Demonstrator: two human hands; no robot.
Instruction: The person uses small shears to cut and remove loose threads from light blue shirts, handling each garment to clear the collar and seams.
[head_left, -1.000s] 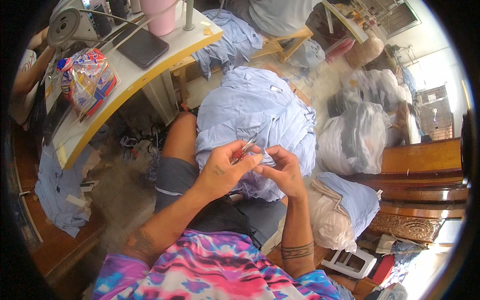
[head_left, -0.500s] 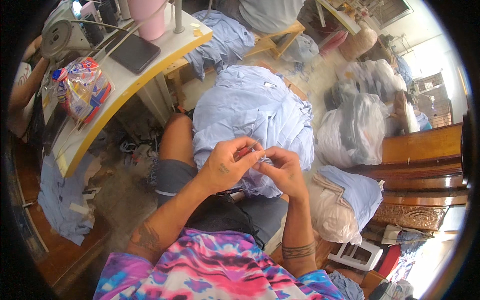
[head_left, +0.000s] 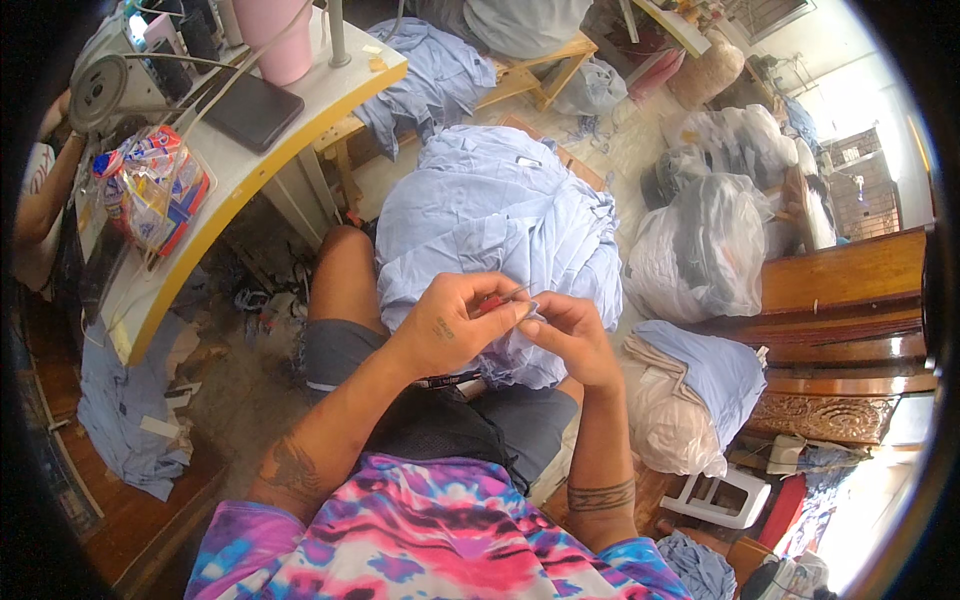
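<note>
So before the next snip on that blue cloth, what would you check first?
1. Left hand grips the small red-handled tool: ok.
2. Right hand pinches the light blue garment at the tool tip: ok.
3. Garment rests steady on the lap: ok.
4. Exact thread or seam under the tip: cannot tell, too small.
5. Fingertips away from the tip: cannot tell, hands touch closely.

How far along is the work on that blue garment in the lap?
In hand: the left hand holds a small red-handled tool at the light blue garment, whose edge the right hand pinches. Done: cannot tell. Left, perhaps: more blue cloth lies on the wooden bench behind.
</note>
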